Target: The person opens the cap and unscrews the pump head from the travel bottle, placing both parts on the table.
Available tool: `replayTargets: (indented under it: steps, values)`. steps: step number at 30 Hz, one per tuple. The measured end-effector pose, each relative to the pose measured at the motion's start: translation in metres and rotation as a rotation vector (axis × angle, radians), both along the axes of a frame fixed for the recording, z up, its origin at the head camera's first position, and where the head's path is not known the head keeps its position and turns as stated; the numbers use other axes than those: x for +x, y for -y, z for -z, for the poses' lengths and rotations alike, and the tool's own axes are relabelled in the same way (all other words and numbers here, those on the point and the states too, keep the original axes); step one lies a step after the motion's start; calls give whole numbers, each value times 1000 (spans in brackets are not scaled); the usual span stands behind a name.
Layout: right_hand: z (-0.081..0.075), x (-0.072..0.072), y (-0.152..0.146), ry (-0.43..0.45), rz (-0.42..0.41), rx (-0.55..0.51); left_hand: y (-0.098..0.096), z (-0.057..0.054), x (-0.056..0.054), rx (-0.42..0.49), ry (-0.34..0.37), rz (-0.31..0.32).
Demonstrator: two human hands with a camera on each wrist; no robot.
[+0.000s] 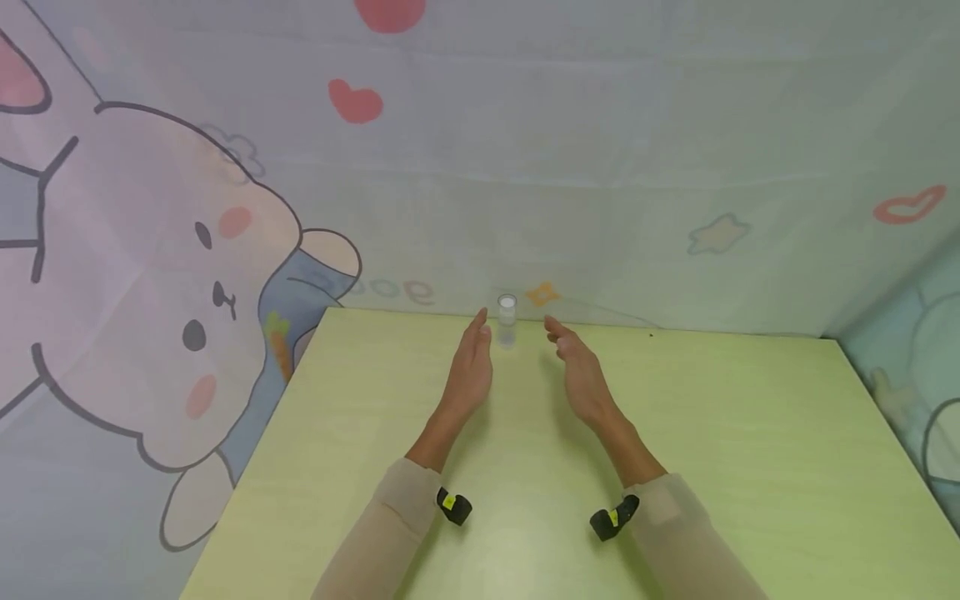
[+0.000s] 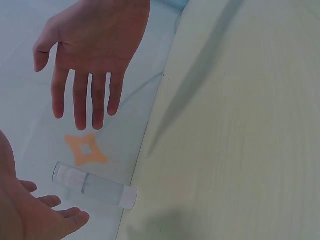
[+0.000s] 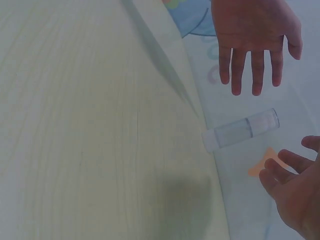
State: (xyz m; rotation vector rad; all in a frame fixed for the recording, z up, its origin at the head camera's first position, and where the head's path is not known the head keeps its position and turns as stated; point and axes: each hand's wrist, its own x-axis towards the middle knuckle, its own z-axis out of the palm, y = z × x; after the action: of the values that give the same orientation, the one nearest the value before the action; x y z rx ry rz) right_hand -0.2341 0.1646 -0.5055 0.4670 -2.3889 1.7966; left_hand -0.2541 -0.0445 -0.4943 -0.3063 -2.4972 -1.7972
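Observation:
A small clear cylindrical bottle [image 1: 507, 323] with a white top part and a pale base stands upright near the table's back edge. To its left is my left hand [image 1: 471, 367], fingers straight and palm facing inward. My right hand [image 1: 587, 377] is on the other side, palm inward and fingers extended. Neither hand touches the bottle. The left wrist view shows the bottle [image 2: 102, 187] between the left hand [image 2: 35, 212] and the spread right hand [image 2: 95, 55]. From the right wrist, the bottle [image 3: 241, 131] lies between the right hand [image 3: 297, 190] and the left hand [image 3: 255, 40].
The light yellow-green table [image 1: 750, 433] meets a hanging cloth [image 1: 570, 133] printed with hearts, stars and a large rabbit figure [image 1: 172, 275]. Black wrist cameras are strapped at both cuffs, one at the left cuff [image 1: 454, 506] and one at the right [image 1: 614, 518].

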Motion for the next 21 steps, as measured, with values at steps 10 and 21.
replayTargets:
  steps: [10,21]
  values:
    - [-1,-8,3,30,-30,-87,-2,-4,-2,-1,2,-2]
    - [-13,-17,11,66,-33,-106,-3,-8,-5,36,11,16]
